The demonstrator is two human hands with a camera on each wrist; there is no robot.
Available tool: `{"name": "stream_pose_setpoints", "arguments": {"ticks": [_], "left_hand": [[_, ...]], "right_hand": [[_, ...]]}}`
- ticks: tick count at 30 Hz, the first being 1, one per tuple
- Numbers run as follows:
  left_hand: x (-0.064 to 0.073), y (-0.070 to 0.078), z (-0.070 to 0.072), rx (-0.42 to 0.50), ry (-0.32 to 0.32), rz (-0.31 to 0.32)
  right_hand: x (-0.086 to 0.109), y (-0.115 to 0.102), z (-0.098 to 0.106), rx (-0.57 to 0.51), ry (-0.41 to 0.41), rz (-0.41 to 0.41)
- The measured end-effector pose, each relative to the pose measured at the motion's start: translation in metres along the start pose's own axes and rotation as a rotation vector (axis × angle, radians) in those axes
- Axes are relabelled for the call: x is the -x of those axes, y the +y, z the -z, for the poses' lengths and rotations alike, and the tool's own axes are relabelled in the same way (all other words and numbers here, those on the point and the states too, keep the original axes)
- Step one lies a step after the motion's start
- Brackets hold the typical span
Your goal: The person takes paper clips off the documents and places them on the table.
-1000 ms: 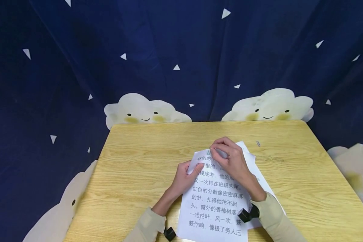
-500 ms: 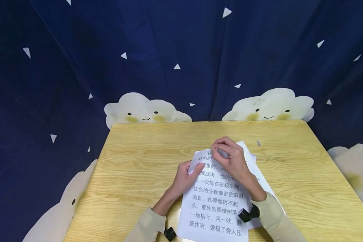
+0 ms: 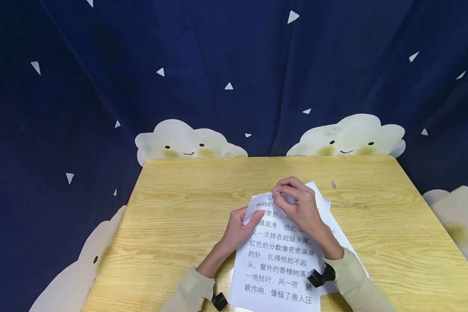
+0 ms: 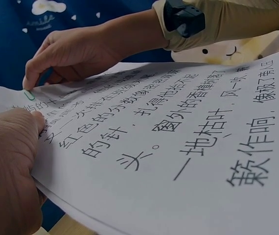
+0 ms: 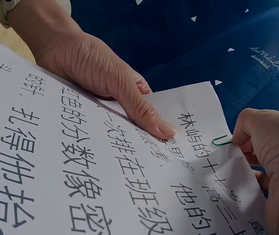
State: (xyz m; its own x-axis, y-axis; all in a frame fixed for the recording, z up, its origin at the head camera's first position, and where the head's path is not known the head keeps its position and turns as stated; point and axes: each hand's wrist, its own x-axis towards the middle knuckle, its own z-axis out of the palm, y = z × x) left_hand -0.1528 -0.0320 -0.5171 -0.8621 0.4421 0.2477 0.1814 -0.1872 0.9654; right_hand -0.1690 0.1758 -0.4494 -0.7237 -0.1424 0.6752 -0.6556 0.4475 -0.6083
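Printed sheets of paper are raised at their top end in both hands. My left hand grips their left edge, thumb lying over the print and the other fingers underneath. At the top edge, a green paper clip shows its rounded loop on the front of the paper. My right hand pinches at the clip's outer end, thumb and index finger right at the paper's edge. In the left wrist view the same clip peeks out below the right fingertips. The rest of the clip is hidden by those fingers.
More white paper lies on the table under the right forearm. Another paper clip sits by itself farther back on the right of the wooden table. Behind the table hangs a dark blue curtain with clouds and triangles.
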Motion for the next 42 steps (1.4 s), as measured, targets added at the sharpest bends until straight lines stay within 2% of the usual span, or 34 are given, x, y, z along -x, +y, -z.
{"name": "stream_pose_setpoints", "arguments": {"ticks": [16,23,31,42], "left_hand": [[-0.001,-0.001,-0.001,0.002,-0.012,-0.010],[0.001,-0.003,-0.004,-0.002,-0.033,0.052],[0.003,-0.005,-0.004,-0.037,-0.011,0.035],[0.002,-0.003,0.000,-0.061,0.005,0.045]], "right_hand": [[0.000,0.000,0.001,-0.032,0.029,-0.003],[-0.003,0.001,0.010,-0.028,0.070,-0.007],[-0.005,0.007,0.013,-0.029,0.039,-0.019],[-0.004,0.002,0.015,-0.011,0.002,-0.079]]}}
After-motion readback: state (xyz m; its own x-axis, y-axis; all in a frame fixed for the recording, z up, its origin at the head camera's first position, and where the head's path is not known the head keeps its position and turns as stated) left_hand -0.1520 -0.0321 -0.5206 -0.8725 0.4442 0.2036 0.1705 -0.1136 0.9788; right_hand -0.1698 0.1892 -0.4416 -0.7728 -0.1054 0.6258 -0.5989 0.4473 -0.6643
